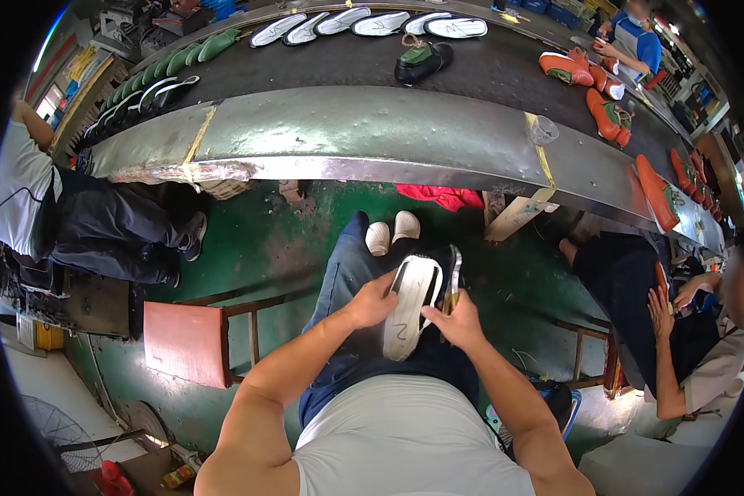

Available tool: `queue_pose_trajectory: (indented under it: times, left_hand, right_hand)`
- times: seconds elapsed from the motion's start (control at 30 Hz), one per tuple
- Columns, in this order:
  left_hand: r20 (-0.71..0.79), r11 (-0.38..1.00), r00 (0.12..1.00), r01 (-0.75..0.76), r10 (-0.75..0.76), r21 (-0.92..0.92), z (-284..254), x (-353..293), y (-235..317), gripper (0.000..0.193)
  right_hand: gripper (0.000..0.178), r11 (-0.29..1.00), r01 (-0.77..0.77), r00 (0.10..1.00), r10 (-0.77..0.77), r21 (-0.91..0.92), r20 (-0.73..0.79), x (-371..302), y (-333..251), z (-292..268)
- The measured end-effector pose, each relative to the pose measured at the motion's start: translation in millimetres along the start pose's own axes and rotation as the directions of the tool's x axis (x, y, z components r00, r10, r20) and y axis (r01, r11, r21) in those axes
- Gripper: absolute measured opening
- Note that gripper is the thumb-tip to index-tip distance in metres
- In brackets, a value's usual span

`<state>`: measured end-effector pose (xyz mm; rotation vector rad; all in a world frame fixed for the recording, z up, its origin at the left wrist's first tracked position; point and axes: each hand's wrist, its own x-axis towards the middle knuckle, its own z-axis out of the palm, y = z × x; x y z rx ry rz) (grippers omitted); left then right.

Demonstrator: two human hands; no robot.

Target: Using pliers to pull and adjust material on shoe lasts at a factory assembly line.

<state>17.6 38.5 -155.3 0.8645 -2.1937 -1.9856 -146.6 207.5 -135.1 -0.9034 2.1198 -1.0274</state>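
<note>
Over my lap lies a shoe [415, 289] with its bottom up, showing a whitish underside, a dark rim and a handwritten mark. My left hand [374, 304] is closed on the shoe's left edge. On the other side my right hand [461, 322] has its thumb against the underside. Its fingers are closed round a narrow, curved dark piece [455, 263] with a pale edge, standing beside the shoe. A yellowish bit shows at that hand; I cannot tell what it belongs to.
Ahead runs a dark conveyor belt [331, 70] with a metal side [322, 124]. On it are upturned white-bottomed shoes [380, 23], a black-and-green shoe [422, 62] and orange shoes [609, 116]. A pink-topped stool [186, 343] stands left. Co-workers sit on both sides.
</note>
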Motion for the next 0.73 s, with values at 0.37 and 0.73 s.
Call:
queue_pose_trajectory:
  times: [0.37,0.73]
  left_hand:
    - [0.22,0.987,0.975,0.073,-0.041,-0.14,21.3,-16.3,-7.3,0.093]
    - [0.181,1.0,0.983,-0.02,0.023,-0.019,42.3,-25.6,-24.5,0.099]
  right_hand:
    - [0.038,0.986,-0.08,0.995,0.087,-0.15,0.041,-17.6,21.9,-38.1]
    - [0.06,0.781,0.417,0.862,-0.178,-0.465,0.475,-33.5,-14.1,-70.9]
